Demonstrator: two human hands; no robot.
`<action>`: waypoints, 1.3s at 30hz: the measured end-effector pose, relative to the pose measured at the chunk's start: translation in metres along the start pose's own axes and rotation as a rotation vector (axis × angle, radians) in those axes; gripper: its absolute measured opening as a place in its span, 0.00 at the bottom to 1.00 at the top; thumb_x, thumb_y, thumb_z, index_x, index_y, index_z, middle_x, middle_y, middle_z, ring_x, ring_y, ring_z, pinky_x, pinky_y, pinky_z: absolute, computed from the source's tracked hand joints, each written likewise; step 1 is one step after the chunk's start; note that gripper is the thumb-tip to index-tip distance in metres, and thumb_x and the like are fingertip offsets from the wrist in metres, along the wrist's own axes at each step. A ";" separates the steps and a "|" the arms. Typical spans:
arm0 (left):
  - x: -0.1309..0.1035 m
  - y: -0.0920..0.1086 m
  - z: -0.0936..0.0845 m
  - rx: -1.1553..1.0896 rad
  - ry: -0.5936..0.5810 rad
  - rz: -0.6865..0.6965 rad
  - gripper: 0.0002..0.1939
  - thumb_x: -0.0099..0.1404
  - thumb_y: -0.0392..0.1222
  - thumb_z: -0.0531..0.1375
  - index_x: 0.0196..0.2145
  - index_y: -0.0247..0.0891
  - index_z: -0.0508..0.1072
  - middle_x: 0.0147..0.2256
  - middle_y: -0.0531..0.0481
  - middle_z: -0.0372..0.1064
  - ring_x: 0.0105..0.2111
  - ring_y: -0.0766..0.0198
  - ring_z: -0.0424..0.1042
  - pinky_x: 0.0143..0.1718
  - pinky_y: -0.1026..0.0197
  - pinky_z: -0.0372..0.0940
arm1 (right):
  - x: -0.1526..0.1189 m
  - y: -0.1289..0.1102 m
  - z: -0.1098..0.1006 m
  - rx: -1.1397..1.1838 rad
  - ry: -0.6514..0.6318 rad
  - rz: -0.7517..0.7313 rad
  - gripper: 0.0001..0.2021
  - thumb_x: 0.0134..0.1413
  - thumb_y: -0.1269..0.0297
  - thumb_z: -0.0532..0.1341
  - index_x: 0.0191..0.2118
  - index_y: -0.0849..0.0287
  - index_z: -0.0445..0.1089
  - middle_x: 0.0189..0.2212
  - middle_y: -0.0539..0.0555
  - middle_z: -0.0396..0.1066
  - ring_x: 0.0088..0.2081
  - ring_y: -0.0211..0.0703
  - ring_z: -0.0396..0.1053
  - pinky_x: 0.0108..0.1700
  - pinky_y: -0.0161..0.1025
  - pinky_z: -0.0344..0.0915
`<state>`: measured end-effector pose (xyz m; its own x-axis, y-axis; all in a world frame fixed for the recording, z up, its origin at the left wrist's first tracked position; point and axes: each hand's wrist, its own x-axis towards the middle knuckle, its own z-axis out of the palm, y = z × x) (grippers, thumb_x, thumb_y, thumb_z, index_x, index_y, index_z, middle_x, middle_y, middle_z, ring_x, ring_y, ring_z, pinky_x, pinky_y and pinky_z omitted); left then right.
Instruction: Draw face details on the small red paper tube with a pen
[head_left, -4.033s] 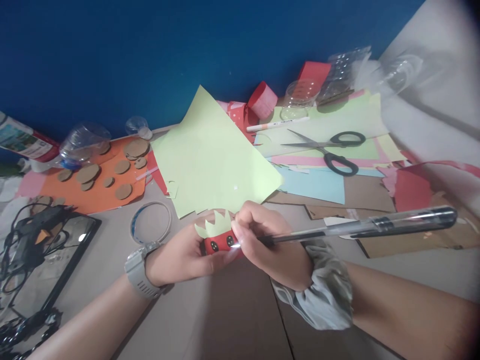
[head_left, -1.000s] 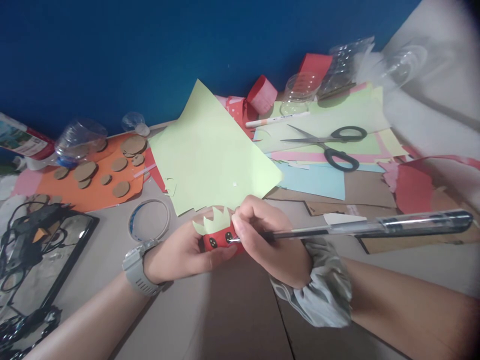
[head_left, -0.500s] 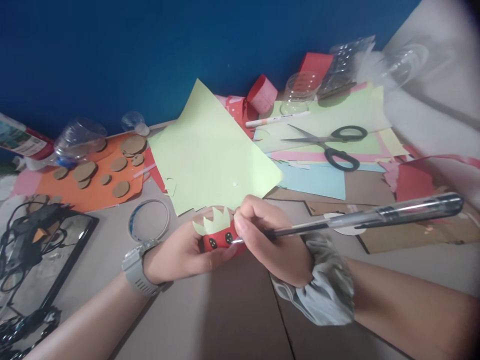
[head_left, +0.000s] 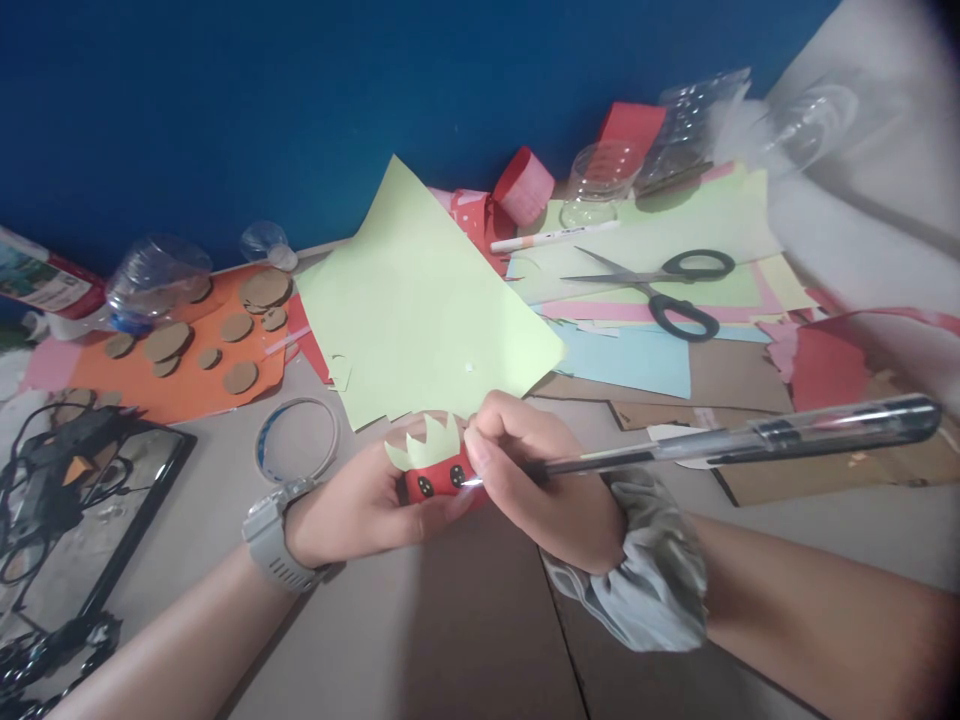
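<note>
pale green sheet point(head_left: 420, 290), largest item, lies just beyond the grip. right hand point(head_left: 559, 512): thumb and fingertips pinch a black-ended pen point(head_left: 690, 447), its rear end raised slightly against one second ago. left hand point(head_left: 352, 515): near-unchanged, thumb pressed across the front of its load. scissors point(head_left: 649, 285): blades apart, beyond and right of the grip. tape ring point(head_left: 334, 438): left of it. red piece point(head_left: 441, 482): pinched by the left hand, pen tip beside one drawn eye point(head_left: 457, 476); contact unclear.
</note>
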<state>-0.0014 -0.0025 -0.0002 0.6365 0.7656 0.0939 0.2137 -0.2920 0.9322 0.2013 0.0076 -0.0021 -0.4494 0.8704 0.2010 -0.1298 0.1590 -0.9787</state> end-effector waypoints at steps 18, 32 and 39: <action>0.000 0.001 0.000 -0.002 -0.007 -0.010 0.03 0.74 0.37 0.62 0.39 0.38 0.72 0.38 0.50 0.70 0.38 0.62 0.73 0.43 0.60 0.70 | 0.000 -0.001 0.000 0.028 0.021 0.046 0.16 0.66 0.71 0.57 0.28 0.50 0.52 0.21 0.41 0.51 0.23 0.35 0.48 0.23 0.37 0.47; 0.000 0.001 -0.002 0.040 0.004 -0.017 0.03 0.73 0.38 0.63 0.39 0.40 0.72 0.38 0.49 0.71 0.38 0.60 0.74 0.42 0.59 0.73 | -0.001 0.001 -0.001 0.042 -0.014 0.064 0.18 0.66 0.72 0.59 0.28 0.51 0.51 0.22 0.42 0.51 0.24 0.36 0.48 0.25 0.37 0.48; 0.001 0.000 0.000 0.009 0.011 0.011 0.01 0.73 0.36 0.64 0.41 0.39 0.74 0.40 0.48 0.73 0.39 0.60 0.75 0.43 0.60 0.72 | -0.001 0.000 0.000 0.039 0.015 0.061 0.17 0.68 0.71 0.58 0.29 0.51 0.53 0.22 0.41 0.51 0.23 0.35 0.48 0.24 0.36 0.48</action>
<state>-0.0014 -0.0017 -0.0005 0.6310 0.7682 0.1082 0.2136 -0.3060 0.9278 0.2020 0.0072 -0.0025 -0.4443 0.8848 0.1403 -0.1371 0.0876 -0.9867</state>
